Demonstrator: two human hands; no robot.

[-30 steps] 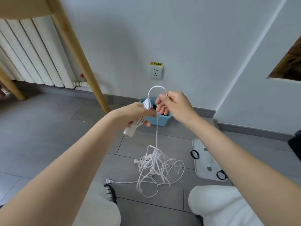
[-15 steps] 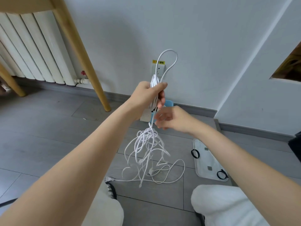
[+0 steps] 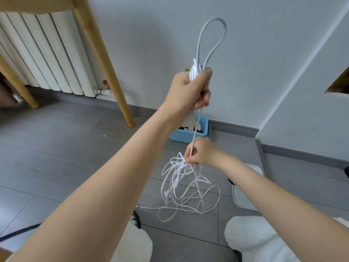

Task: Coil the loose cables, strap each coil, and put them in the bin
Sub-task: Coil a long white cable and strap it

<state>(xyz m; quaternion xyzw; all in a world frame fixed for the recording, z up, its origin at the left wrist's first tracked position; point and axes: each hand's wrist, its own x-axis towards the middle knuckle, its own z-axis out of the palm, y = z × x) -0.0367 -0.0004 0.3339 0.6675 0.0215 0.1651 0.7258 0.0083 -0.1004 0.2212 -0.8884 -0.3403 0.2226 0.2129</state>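
Note:
My left hand (image 3: 190,89) is raised in front of the wall and grips a white power strip with loops of its white cable (image 3: 211,36); one long loop stands up above the fist. From the fist the cable runs straight down to my right hand (image 3: 200,152), which pinches it low, just above the tangled heap (image 3: 185,188) on the floor. The heap's top is lifted off the tiles. A plug end (image 3: 137,206) lies at the heap's left. Behind my hands a light blue bin (image 3: 177,136) stands against the wall with cables inside.
A white tray (image 3: 243,197) lies on the floor at the right, partly hidden by my right arm. A wooden table leg (image 3: 105,59) and a white radiator (image 3: 43,53) stand at the left. My knees (image 3: 251,241) in white trousers fill the bottom. A black cable (image 3: 18,231) lies at bottom left.
My left hand has risen higher with the strip and loops, and the upper loop has grown longer. My right hand has slid down the cable to just above the tangle.

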